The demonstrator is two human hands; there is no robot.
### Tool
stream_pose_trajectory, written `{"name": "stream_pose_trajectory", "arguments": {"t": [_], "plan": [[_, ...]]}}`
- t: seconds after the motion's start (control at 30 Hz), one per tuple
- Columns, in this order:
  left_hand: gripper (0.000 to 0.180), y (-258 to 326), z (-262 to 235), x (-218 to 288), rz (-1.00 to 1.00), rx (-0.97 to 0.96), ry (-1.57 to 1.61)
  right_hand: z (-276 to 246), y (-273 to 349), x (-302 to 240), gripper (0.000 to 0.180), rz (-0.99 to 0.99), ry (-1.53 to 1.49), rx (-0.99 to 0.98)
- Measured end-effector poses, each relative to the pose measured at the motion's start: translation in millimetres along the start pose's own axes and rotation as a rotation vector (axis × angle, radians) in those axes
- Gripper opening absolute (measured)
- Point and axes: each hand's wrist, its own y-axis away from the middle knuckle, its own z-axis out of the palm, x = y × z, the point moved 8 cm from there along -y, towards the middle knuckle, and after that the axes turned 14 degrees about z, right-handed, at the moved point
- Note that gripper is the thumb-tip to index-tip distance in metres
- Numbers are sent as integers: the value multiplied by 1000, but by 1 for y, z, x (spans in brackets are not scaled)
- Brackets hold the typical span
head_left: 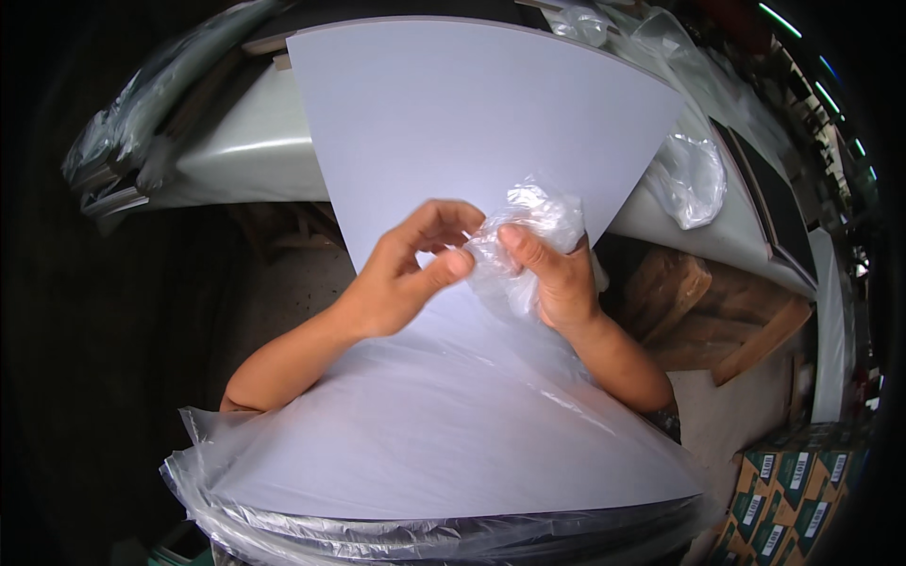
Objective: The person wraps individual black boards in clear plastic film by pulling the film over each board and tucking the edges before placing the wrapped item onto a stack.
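A large white panel [472, 113] stretches away in front of me, wider at its far end. Clear plastic film [453, 415] covers its near part, and the film's edge is gathered into a crumpled bunch around the middle. My right hand [563, 283] grips that bunch, thumb on top and the other fingers hidden beneath the plastic. Just left of it, my left hand [401, 269] is curved with a gap between thumb and fingers. Its fingertips reach the side of the bunch, but it has no visible grip on it.
Under the panel's far part lies a pale, film-wrapped stack [250, 141]. Loose clear plastic [689, 179] hangs at the right, beside a dark flat panel [769, 198]. Below it are wooden pieces [713, 307]. Green and brown printed boxes [788, 500] stand at the lower right.
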Motion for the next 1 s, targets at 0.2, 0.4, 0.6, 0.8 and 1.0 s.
{"name": "stream_pose_trajectory", "arguments": {"t": [0.2, 0.4, 0.6, 0.8, 1.0], "plan": [[28, -4, -19, -12, -41, 132, 102, -1, 5, 21, 21, 207, -171, -171], [32, 1, -18, -12, -65, 125, 56, -6, -3, 12, 19, 315, -27, -157], [39, 0, -28, -13, 47, 58, -396, -10, -2, 26, 32, 219, -219, -267], [40, 33, -2, -43, -643, 171, 423, -8, 9, -10, 10, 68, 229, -283], [31, -9, -20, -13, -124, 36, 659, -29, 25, -39, 12, 99, 598, -223]]}}
